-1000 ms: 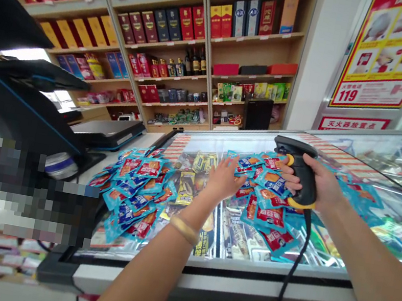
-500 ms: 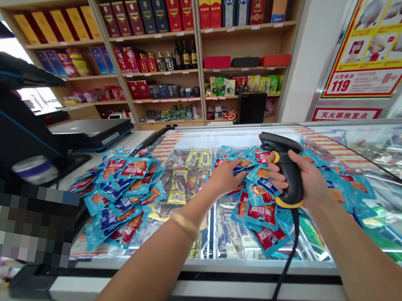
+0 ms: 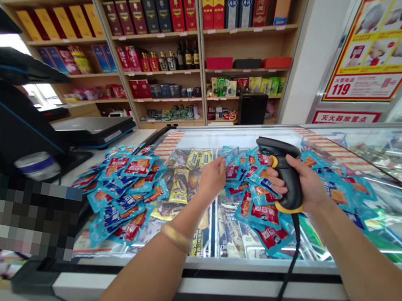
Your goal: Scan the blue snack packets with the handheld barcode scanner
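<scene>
My right hand (image 3: 302, 184) is wrapped round the grip of a black and yellow barcode scanner (image 3: 289, 179), its head pointing left. Beneath it lies a middle pile of blue and red snack packets (image 3: 264, 211) on the glass top. My left hand (image 3: 213, 178), with a yellow bangle on its wrist, is at the left edge of this pile. Its fingers are pinched at a light blue snack packet (image 3: 230, 153), mostly hidden by the hand and other packets. Another heap of the same packets (image 3: 125, 194) lies to the left.
The glass-topped freezer (image 3: 197, 142) shows yellow ice cream packs (image 3: 179, 186) inside. More blue packets (image 3: 345, 189) lie on the right. The scanner's cable (image 3: 285, 274) hangs over the front edge. At left stand a checkout screen (image 3: 5, 111) and a scale (image 3: 94, 126); shelves of boxes (image 3: 166, 14) are behind.
My left hand has drawn back left from the middle pile, and its fingers have closed together. The scanner in my right hand has barely moved. The view has shifted slightly.
</scene>
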Action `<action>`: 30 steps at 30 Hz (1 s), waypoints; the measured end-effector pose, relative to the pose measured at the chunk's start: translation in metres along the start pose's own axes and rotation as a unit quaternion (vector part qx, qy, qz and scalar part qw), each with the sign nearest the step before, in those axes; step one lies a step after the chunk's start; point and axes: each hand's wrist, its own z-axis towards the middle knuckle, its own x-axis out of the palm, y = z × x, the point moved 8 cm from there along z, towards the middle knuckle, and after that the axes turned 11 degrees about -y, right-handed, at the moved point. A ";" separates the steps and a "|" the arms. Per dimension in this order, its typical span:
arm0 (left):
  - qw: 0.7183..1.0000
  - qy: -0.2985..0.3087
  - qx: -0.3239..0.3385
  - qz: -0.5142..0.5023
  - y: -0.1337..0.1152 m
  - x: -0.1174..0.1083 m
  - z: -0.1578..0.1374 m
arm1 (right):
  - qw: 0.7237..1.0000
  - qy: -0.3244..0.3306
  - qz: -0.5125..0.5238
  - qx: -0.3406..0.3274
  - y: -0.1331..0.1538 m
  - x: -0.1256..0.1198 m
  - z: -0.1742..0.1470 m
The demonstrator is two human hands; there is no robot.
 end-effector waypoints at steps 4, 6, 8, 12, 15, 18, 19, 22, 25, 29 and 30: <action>0.982 -0.043 -0.083 -0.166 0.014 -0.004 0.006 | 1.000 -0.002 -0.010 0.004 -0.003 0.001 -0.001; 0.962 -0.026 -0.124 -0.240 0.019 0.002 0.004 | 1.000 0.000 -0.009 0.006 -0.005 0.002 -0.001; 0.954 -0.015 -0.135 -0.266 0.019 0.005 0.003 | 1.000 0.005 -0.006 0.007 -0.006 0.003 -0.001; 0.966 -0.016 -0.110 -0.234 0.017 0.005 0.003 | 1.000 0.011 -0.012 0.001 -0.006 0.003 -0.001; 0.977 -0.030 -0.086 -0.193 0.018 0.003 0.006 | 0.999 0.021 -0.024 0.000 -0.006 0.003 -0.001; 0.983 -0.036 -0.069 -0.165 0.020 0.004 0.007 | 0.999 0.028 -0.027 0.006 -0.007 0.003 0.000; 0.985 -0.037 -0.065 -0.157 0.020 0.005 0.007 | 0.999 0.026 -0.027 0.007 -0.008 0.003 0.000; 0.990 -0.045 -0.051 -0.126 0.019 0.003 0.008 | 1.000 0.012 -0.026 0.004 -0.007 0.002 0.000; 0.994 -0.062 -0.029 -0.083 0.014 -0.011 0.012 | 1.000 -0.011 -0.015 0.005 -0.007 0.004 -0.001; 0.994 -0.102 0.031 0.002 0.003 -0.061 0.024 | 1.000 -0.002 -0.004 0.015 -0.013 0.026 0.001; 0.992 -0.115 0.049 0.028 0.002 -0.079 0.027 | 1.000 0.010 0.000 0.018 -0.016 0.037 0.002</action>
